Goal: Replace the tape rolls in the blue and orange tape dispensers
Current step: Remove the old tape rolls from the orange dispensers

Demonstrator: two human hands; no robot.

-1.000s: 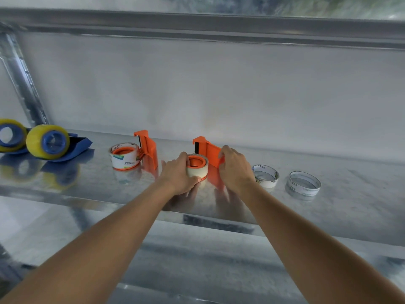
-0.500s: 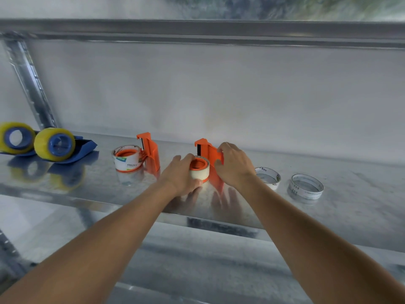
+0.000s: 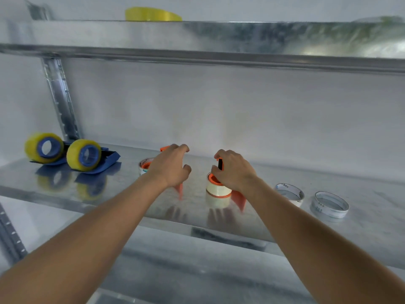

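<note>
Mid-shelf (image 3: 65,191), the right hand (image 3: 235,170) grips an orange dispenser (image 3: 220,164) holding a pale roll (image 3: 218,189). The left hand (image 3: 172,166) hovers, fingers loosely spread, empty. 2 blue dispensers (image 3: 109,157) hold yellow rolls (image 3: 73,155) near the left edge.

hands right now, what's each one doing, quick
Left hand: open, fingers loosely curled, holding nothing.
Right hand: gripping the orange tape dispenser at its top.

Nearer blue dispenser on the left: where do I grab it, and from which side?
Take the yellow tape roll of the nearer blue dispenser across its curved rim, from above. The roll stands on edge, its top clear; the thin blue base lies flat on the shelf, giving little to hold.
</note>
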